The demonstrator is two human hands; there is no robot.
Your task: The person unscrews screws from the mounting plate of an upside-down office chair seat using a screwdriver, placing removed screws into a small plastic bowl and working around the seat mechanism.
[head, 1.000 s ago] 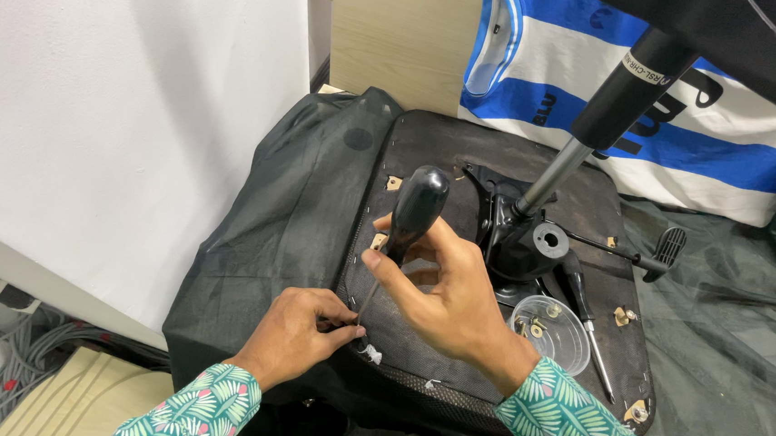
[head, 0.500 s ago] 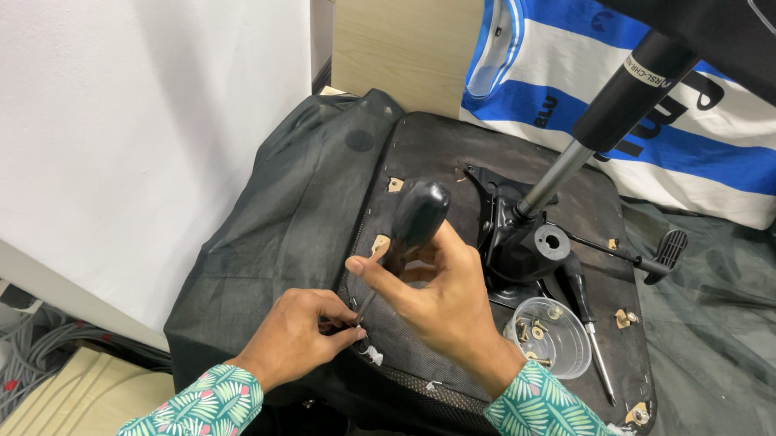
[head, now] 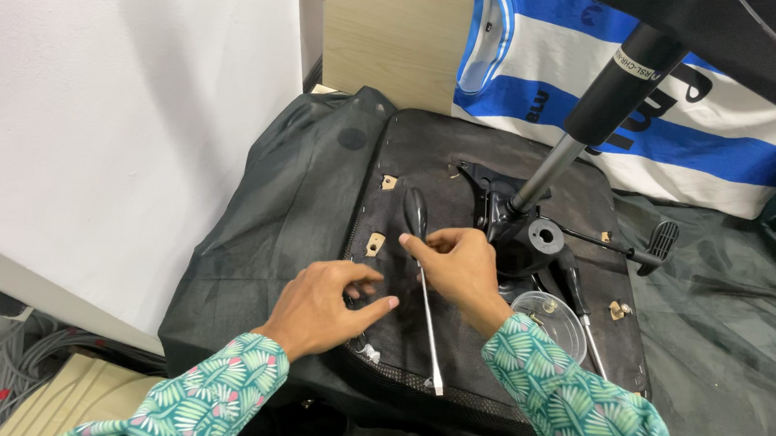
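Screwdriver (head: pixel 423 289), upright a second ago, now lies tilted along the upturned chair seat's (head: pixel 465 160) near edge, right hand (head: pixel 457 267) fingers pinched on its shaft below the black handle, left hand (head: pixel 323 303) lifted off, fingers spread apart, holding nothing.

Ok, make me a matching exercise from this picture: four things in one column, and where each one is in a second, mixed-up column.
Things:
1. long screwdriver with black handle
2. clear round plastic dish
3. blue and white striped shirt
4. grey cables

Places:
A. on the floor, lower left
B. held by the right hand
C. behind the upturned black chair seat
D. on the seat, by the right sleeve

Pairs: 1-B, 2-D, 3-C, 4-A
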